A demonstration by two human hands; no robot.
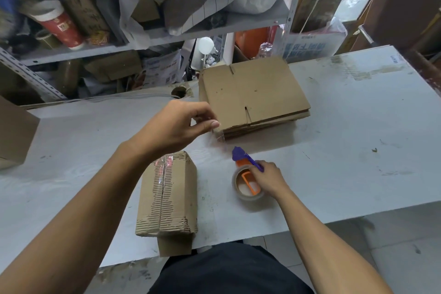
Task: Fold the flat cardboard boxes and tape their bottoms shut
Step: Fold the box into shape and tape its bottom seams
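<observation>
My left hand (176, 126) reaches to 12 o'clock, fingers pinching the flat boxes (255, 95) corner for the next one; my right hand (269, 178) grips the tape dispenser (248, 179), ready for sealing.

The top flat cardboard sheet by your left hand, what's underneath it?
Under the top sheet lie more flattened cardboard boxes, only their layered edges showing, resting on the table. Their faces and exact count are covered. The left hand reaches the stack's near corner.

Matt brown cardboard stack (255, 95), folded box (167, 196) with torn corrugated face under glossy clear tape, scuffed grey table (346, 126)
</observation>
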